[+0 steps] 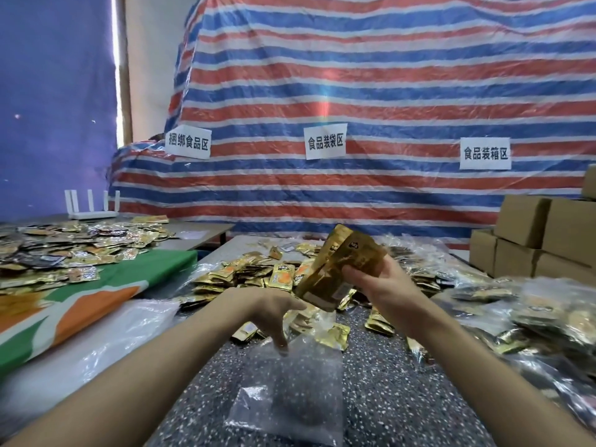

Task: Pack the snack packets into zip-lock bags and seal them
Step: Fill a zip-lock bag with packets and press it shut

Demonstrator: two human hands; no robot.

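My right hand [383, 285] grips a stack of gold snack packets [338, 269], held tilted above the table. Below it, my left hand [274, 314] pinches the top edge of a clear zip-lock bag [290, 391], which hangs blurred over the dark speckled table top [403, 398]. I cannot tell whether the bag's mouth is open or what is inside it. A heap of loose gold packets [245, 275] lies on the table just beyond both hands.
Filled clear bags [532, 314] pile up at the right. Cardboard boxes [532, 246] are stacked at the far right. On the left, more packets [64, 250] cover a green, orange and white cloth [96, 301]. A striped tarp [354, 108] hangs behind.
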